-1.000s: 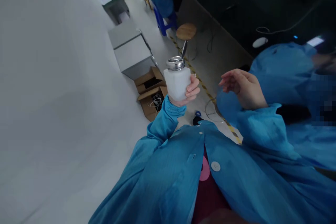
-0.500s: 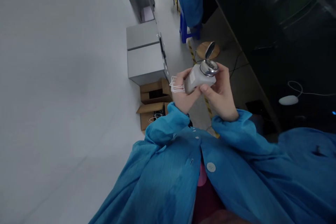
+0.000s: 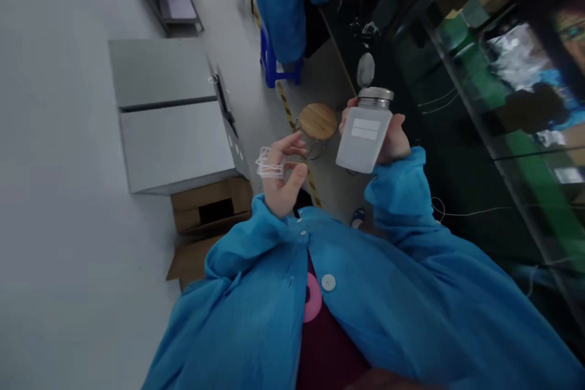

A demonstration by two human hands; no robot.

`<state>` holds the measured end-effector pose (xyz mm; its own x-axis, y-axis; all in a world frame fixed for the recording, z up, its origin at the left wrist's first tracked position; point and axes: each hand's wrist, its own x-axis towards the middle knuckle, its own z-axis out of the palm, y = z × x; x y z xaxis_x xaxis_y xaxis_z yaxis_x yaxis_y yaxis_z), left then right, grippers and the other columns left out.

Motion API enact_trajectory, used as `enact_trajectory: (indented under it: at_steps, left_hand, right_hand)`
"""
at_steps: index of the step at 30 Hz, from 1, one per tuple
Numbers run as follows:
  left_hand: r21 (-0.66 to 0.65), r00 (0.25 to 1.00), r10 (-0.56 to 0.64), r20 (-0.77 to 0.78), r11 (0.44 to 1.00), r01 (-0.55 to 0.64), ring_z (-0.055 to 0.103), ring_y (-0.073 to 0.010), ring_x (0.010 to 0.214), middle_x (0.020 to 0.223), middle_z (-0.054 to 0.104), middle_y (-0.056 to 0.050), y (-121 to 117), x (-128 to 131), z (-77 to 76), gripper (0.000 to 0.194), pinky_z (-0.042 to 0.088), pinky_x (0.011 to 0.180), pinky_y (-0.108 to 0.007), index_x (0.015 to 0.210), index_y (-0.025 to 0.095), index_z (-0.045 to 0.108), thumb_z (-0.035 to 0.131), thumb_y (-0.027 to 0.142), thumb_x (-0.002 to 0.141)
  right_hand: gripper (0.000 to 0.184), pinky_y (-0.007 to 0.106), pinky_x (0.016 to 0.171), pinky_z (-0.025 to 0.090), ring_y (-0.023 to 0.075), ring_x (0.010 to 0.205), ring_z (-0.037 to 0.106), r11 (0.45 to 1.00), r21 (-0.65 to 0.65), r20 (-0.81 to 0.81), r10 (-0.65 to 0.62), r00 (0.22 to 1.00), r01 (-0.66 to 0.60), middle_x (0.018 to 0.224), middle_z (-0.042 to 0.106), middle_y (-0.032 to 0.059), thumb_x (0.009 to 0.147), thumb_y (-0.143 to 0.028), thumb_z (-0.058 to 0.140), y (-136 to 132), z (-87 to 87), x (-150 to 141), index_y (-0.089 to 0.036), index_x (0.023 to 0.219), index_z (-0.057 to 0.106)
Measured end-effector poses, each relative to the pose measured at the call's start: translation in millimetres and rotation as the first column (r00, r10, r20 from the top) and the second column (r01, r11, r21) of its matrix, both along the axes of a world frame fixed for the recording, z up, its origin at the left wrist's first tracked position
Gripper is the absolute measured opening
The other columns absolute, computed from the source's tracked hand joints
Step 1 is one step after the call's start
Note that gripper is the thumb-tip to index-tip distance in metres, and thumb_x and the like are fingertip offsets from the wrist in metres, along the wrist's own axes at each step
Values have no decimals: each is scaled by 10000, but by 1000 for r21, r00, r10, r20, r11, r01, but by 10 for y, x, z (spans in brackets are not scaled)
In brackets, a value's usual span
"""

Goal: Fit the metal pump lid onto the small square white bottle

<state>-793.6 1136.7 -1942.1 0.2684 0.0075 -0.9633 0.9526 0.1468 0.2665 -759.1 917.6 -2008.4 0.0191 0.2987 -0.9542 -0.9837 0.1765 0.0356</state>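
My right hand is wrapped round a whitish translucent dispenser bottle from behind and the right side. The bottle has a blank-looking white label, a metal collar and a round metal lid flipped up. It leans slightly, in front of the dark bench. My left hand is apart from the bottle, to its left, with fingers loosely bent and thumb separate, holding nothing. Thin white bands loop around the left hand's fingers.
A wooden round stool stands beyond my hands. Further off, a person in a blue coat sits on a blue stool at the dark bench. Grey cabinets and open cardboard boxes are at left, shelves at right.
My left hand has let go of the bottle and moved away to the left. The right hand now holds the bottle alone, more upright. The view has swung to the right.
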Motion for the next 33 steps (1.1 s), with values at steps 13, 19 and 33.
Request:
enact_trajectory:
  at_steps: [13, 19, 33]
  left_hand:
    - [-147, 996, -82, -22, 986, 77, 592, -213, 1097, 1306, 557, -94, 56, -50, -34, 694, 546, 728, -258, 1354, 256, 503, 759, 504, 758]
    - [24, 977, -12, -212, 1000, 18, 635, -194, 964, 1089, 645, -74, 67, -142, -58, 617, 528, 677, -252, 1167, 207, 570, 857, 423, 666]
    - [26, 975, -100, -200, 994, 107, 654, -229, 1044, 1101, 657, -93, 243, -462, -182, 620, 558, 804, -322, 1158, 188, 568, 859, 354, 636]
  right_hand:
    - [602, 350, 898, 525, 190, 1037, 614, 953, 15, 220, 291, 931, -302, 1089, 637, 12, 680, -653, 774, 374, 11, 360, -256, 1097, 595]
    - [540, 308, 849, 501, 170, 1034, 594, 937, 98, 229, 306, 924, -335, 1081, 616, -3, 725, -476, 809, 657, 114, 77, -251, 1150, 564]
    - [522, 394, 925, 491, 197, 1135, 569, 875, 3, 160, 477, 864, -483, 1281, 569, 100, 871, -501, 621, 119, 205, -52, -214, 1287, 491]
